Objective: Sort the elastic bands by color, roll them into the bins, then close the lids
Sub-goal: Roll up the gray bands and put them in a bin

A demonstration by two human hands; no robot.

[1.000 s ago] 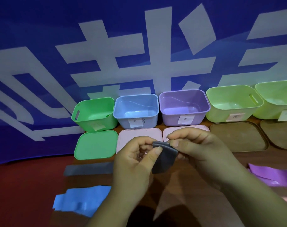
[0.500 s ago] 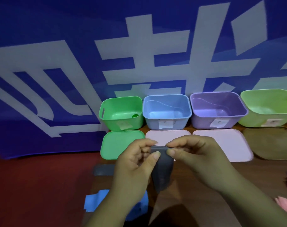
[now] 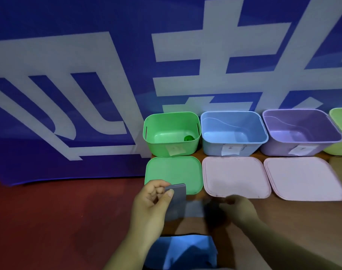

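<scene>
Evidently the thumb and fingers [image 3: 156, 189] of the left hand [image 3: 152, 203] pinched a grey band [image 3: 177, 201] at lower centre; the right hand [image 3: 238, 208] was blurred, its grip unreadable. Only one green roll [image 3: 189, 138] lay in the green bin [image 3: 156, 147]; the lids [image 3: 174, 170] lay off and a blue band [image 3: 181, 250] waited below, so most work seemed left.

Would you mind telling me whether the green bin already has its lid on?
No, the green lid lies flat in front of the open green bin.
</scene>
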